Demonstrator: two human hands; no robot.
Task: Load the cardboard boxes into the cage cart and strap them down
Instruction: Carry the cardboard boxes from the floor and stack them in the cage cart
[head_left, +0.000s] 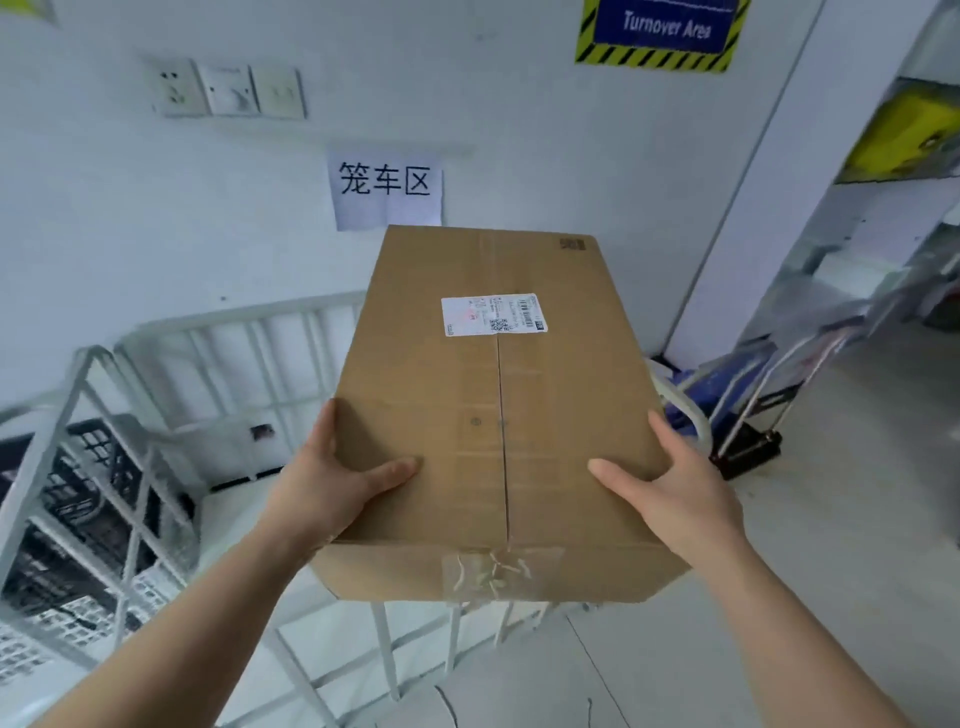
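Cardboard box (498, 415) between the hands (332, 483) (675, 488), above the cage cart (156, 332)

The left hand (337, 483) and right hand (670, 483) are bare, with slim fingers. Both forearms are bare too, uncovered down to the bottom edge of view.

A paper sign (387, 192) with three black characters is stuck on the white wall (104, 234). Up and left of the paper sign is a row of sockets (228, 91); up and right, a blue "Turnover Area" placard (665, 31) with striped edging. Far right of it stands blurred shelving (883, 249), with a folded hand trolley (748, 431) lower down on the pale floor (841, 545)
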